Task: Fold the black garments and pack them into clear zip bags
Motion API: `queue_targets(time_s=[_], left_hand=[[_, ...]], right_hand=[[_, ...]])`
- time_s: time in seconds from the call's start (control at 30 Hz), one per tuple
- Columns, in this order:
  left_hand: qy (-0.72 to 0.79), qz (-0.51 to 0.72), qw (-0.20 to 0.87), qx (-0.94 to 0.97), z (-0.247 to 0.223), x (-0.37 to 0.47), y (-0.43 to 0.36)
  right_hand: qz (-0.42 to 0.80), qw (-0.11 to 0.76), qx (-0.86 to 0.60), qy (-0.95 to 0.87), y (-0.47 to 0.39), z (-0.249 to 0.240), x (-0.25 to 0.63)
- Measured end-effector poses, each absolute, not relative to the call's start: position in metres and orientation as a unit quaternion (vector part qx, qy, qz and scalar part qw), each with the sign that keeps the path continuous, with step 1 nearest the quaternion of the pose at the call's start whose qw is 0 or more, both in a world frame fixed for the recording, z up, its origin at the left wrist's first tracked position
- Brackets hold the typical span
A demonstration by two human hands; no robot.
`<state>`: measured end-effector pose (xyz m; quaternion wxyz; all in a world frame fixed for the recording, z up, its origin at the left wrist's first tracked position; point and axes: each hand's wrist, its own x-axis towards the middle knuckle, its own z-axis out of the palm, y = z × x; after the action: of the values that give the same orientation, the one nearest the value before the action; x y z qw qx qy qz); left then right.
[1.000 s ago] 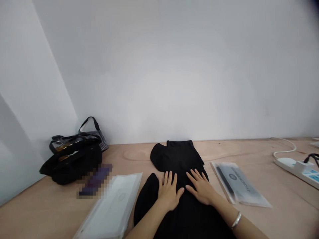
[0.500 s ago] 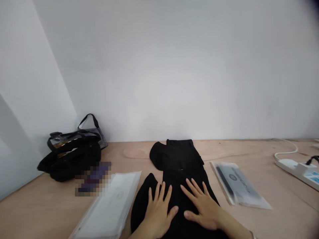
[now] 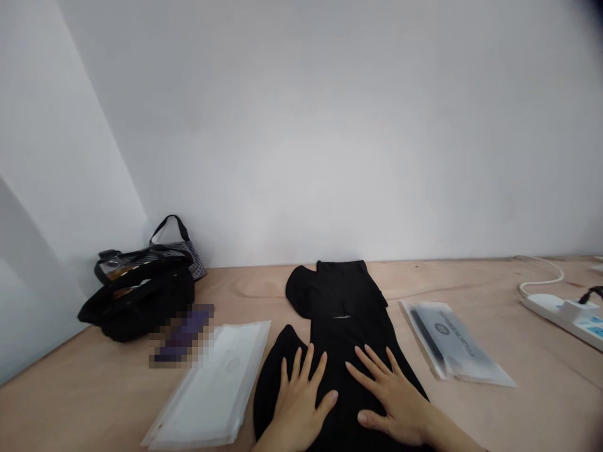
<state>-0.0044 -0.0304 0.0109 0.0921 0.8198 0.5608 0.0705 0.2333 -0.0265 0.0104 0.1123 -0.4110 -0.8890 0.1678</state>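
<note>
A black cloth garment (image 3: 351,339) lies flat on the wooden table, stretching from the wall side down past the bottom of the view. Rounded flaps stick out along its left side, and a small light slit shows near its middle. My left hand (image 3: 301,398) rests palm down on its left part, fingers spread. On the right part lies my right hand (image 3: 393,395), likewise flat with fingers apart. Neither hand grips anything. The near end of the cloth is hidden below the hands and the frame edge.
To the left lie a white zip pouch (image 3: 211,383) and a blurred-out purple item (image 3: 183,336). Behind them stand a black bag (image 3: 146,301) and a striped bag (image 3: 198,260). On the right are a frosted plastic packet (image 3: 456,342) and a white power strip (image 3: 565,317) with a cable.
My right hand has slid slightly to the right over the cloth. The left hand stays nearly in place. The view has shifted a little.
</note>
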Motion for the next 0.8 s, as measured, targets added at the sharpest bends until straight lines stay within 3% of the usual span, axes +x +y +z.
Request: queue_targets(time_s=[0.23,0.47,0.63,0.8], left_hand=[[0.450,0.175,0.178,0.857,0.035,-0.020,-0.042],[0.383,0.126,0.231,0.886,0.044,-0.042,-0.053],[0.413,0.110,0.260,0.866,0.045,-0.053,-0.057],[0.469,0.114,0.227,0.846,0.060,-0.052,-0.055]], right_hand=[[0.232,0.141,-0.391,-0.879,-0.044,0.033,0.240],[0.293,0.114,-0.424,-0.849,-0.059,0.023,0.245],[0.331,0.089,-0.454,-0.822,-0.065,0.029,0.252],[0.260,0.069,-0.497,-0.825,-0.060,0.049,0.256]])
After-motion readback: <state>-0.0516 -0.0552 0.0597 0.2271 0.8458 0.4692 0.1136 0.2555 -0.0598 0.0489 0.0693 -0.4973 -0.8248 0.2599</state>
